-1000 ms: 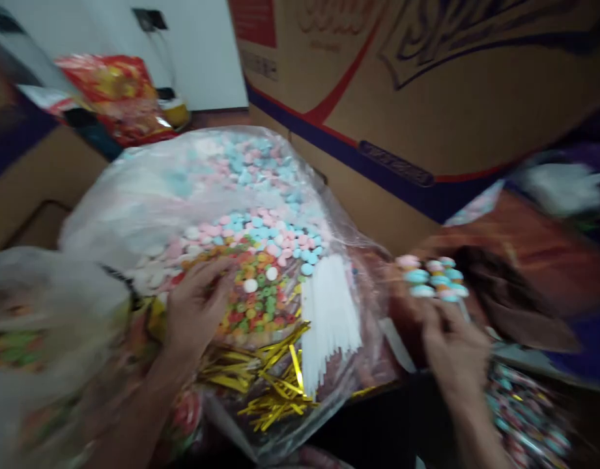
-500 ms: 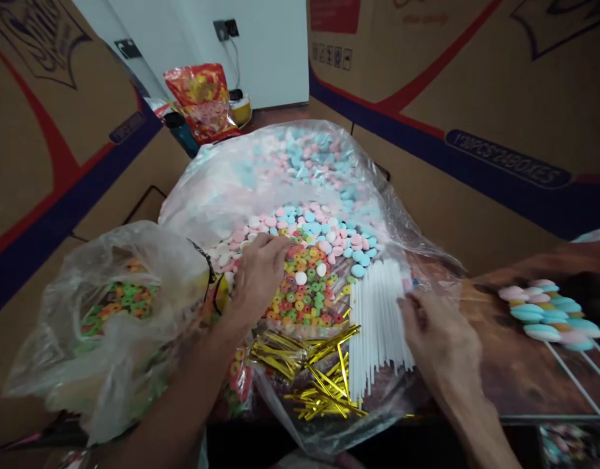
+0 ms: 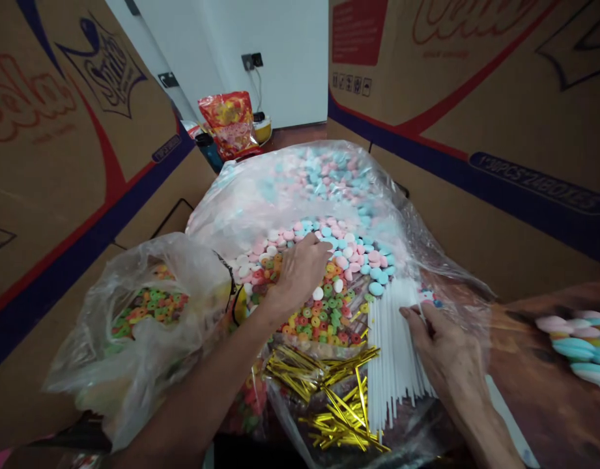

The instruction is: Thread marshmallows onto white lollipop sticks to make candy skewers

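Note:
My left hand (image 3: 302,270) reaches over loose ring-shaped candies (image 3: 324,316) in red, green, orange and yellow. Its fingers are bent together, their tips among pink, blue and white oval candies (image 3: 351,251); whatever lies between them is hidden. Along the right edge of a bundle of white sticks (image 3: 392,352), my right hand (image 3: 446,345) has its thumb and fingers closed on a thin white stick (image 3: 421,310). Below the rings lie gold twist ties (image 3: 339,417). A large clear plastic bag (image 3: 241,195) spreads under and behind these things, with more pastel candies inside.
An open plastic bag (image 3: 148,365) of ring candies stands at left. Candy pieces on sticks (image 3: 578,348) lie at right. Large cardboard boxes (image 3: 148,150) flank the wooden table (image 3: 519,352). A red candy packet (image 3: 228,124) and a blue bottle (image 3: 209,153) stand at the back.
The view has shifted so that the scene sits lower and further right. My left hand has moved a little right over the candies. My right hand stays at the sticks' right edge.

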`<move>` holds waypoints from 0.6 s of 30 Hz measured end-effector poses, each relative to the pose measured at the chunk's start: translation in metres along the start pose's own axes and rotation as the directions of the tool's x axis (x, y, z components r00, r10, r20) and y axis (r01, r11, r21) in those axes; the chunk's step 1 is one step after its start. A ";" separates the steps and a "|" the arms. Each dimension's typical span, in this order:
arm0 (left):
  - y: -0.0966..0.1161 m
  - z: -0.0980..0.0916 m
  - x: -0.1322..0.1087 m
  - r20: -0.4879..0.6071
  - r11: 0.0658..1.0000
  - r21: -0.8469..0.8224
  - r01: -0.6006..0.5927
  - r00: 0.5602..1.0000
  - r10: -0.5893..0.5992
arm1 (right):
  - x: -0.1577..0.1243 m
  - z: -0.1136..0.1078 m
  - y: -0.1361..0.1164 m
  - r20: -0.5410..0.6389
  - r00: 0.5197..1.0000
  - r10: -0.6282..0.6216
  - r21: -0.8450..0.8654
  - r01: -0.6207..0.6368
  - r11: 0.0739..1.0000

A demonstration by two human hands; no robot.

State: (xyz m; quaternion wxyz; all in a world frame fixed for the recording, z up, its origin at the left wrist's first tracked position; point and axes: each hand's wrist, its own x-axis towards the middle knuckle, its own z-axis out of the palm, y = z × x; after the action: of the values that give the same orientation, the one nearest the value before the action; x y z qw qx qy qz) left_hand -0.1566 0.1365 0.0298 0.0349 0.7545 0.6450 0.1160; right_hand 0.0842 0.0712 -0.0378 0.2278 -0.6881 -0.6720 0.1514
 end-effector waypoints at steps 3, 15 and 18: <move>0.008 0.013 0.006 0.061 0.996 -0.016 -0.089 0.994 0.090 | -0.002 -0.001 -0.002 -0.025 0.999 0.020 0.017 -0.019 1.000; 0.022 0.018 0.004 0.009 0.989 -0.026 -0.147 0.989 0.147 | -0.024 -0.011 -0.030 -0.019 0.998 -0.061 0.128 0.063 0.990; 0.041 0.020 -0.002 0.063 0.990 -0.114 -0.087 0.994 0.095 | -0.031 -0.009 -0.036 0.065 0.995 -0.076 0.204 0.061 0.977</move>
State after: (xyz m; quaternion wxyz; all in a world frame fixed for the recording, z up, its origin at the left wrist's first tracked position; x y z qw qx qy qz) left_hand -0.1126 0.1299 0.0180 0.0936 0.7835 0.6009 0.1274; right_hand 0.0563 0.0388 -0.0151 0.2769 -0.6320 -0.6843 0.2359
